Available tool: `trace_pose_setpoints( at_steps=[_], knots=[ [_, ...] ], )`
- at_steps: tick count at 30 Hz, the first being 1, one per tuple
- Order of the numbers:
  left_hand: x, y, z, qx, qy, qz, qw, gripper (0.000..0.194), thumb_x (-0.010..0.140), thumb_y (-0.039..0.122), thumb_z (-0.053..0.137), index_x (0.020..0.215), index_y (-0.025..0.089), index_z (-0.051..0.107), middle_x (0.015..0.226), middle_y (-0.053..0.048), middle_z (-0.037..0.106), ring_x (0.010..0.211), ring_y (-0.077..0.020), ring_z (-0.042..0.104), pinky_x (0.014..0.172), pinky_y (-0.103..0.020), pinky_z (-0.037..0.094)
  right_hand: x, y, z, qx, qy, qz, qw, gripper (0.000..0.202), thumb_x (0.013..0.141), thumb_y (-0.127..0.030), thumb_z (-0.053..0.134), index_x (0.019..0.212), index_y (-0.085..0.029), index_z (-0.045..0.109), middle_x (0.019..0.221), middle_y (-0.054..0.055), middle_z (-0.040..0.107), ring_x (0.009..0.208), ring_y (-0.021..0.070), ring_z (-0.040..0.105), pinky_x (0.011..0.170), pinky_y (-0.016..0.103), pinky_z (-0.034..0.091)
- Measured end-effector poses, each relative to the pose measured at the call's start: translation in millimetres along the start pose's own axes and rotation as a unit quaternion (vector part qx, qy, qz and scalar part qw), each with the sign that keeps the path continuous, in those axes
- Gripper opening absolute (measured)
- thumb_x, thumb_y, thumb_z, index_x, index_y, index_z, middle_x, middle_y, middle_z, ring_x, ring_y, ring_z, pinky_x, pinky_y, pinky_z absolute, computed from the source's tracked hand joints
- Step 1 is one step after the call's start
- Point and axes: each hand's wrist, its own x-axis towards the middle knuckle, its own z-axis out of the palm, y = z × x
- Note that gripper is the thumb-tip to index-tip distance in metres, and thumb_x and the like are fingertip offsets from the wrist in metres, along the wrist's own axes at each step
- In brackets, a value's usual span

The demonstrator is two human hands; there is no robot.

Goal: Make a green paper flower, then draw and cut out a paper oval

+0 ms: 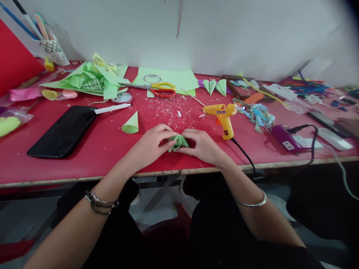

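Between my two hands, near the front edge of the table, is a green folded paper piece [178,142] with several curved layers. My left hand [154,144] pinches its left side, and my right hand [200,145] grips it from the right. The fingers partly cover it. A light green paper cone [131,124] stands just left of my left hand. To the right of my right hand lies a yellow hot glue gun [223,116], an orange light showing on its body and its black cord running over the table edge.
Scissors [162,89] with yellow and red handles lie behind the hands, beside green paper sheets [179,76]. A black phone [64,130] is at left, below a pile of green scraps [86,80]. Green paper cones [221,87] sit at the back; a purple power strip [291,138] is at right.
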Motion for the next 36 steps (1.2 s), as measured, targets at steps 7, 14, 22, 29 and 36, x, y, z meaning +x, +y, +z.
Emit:
trace_pose_setpoints(
  at_steps=[7, 14, 22, 29, 36],
  knots=[
    [0, 2, -2.0, 0.02, -0.009, 0.0, 1.0, 0.025, 0.087, 0.027, 0.048, 0.106, 0.017, 0.06, 0.105, -0.006, 0.055, 0.096, -0.0161, 0.054, 0.087, -0.031, 0.044, 0, -2, -1, -0.013, 0.002, -0.004, 1.0, 0.02, 0.074, -0.03, 0.067, 0.077, -0.013, 0.057, 0.072, 0.0, 0.054, 0.067, 0.0127, 0.049, 0.063, 0.023, 0.036],
    [-6, 7, -16.1, 0.032, -0.039, -0.007, 0.999, 0.046, 0.082, 0.031, 0.056, 0.125, 0.022, 0.045, 0.119, -0.006, 0.048, 0.105, -0.0173, 0.052, 0.092, -0.03, 0.043, -5, -1, -7, -0.007, -0.016, -0.01, 1.0, 0.015, 0.08, -0.028, 0.061, 0.084, -0.014, 0.061, 0.08, 0.004, 0.061, 0.074, 0.0149, 0.054, 0.069, 0.026, 0.04],
    [-9, 0, -12.6, 0.069, -0.061, -0.077, 0.993, 0.06, 0.08, 0.034, 0.059, 0.133, 0.023, 0.034, 0.132, -0.009, 0.047, 0.119, -0.0232, 0.046, 0.098, -0.038, 0.039, -3, -3, 3, -0.042, 0.027, -0.029, 0.998, 0.017, 0.079, -0.028, 0.061, 0.089, -0.015, 0.06, 0.08, 0.004, 0.061, 0.073, 0.0148, 0.057, 0.068, 0.025, 0.043],
    [-8, 3, -16.4, 0.069, -0.026, -0.026, 0.997, 0.056, 0.08, 0.029, 0.059, 0.131, 0.022, 0.036, 0.128, -0.006, 0.05, 0.115, -0.019, 0.049, 0.096, -0.032, 0.041, -5, -4, 9, -0.149, 0.086, -0.062, 0.983, 0.018, 0.083, -0.029, 0.056, 0.097, -0.016, 0.058, 0.09, 0.008, 0.061, 0.083, 0.0202, 0.059, 0.07, 0.029, 0.047],
    [-8, 4, -18.1, 0.07, -0.021, -0.006, 0.997, 0.052, 0.08, 0.027, 0.058, 0.128, 0.021, 0.039, 0.127, -0.006, 0.049, 0.116, -0.0184, 0.047, 0.098, -0.031, 0.039, -3, -8, 13, -0.167, 0.105, -0.052, 0.979, 0.013, 0.083, -0.027, 0.055, 0.091, -0.018, 0.058, 0.086, 0.007, 0.059, 0.083, 0.0204, 0.059, 0.072, 0.031, 0.048]
  ],
)
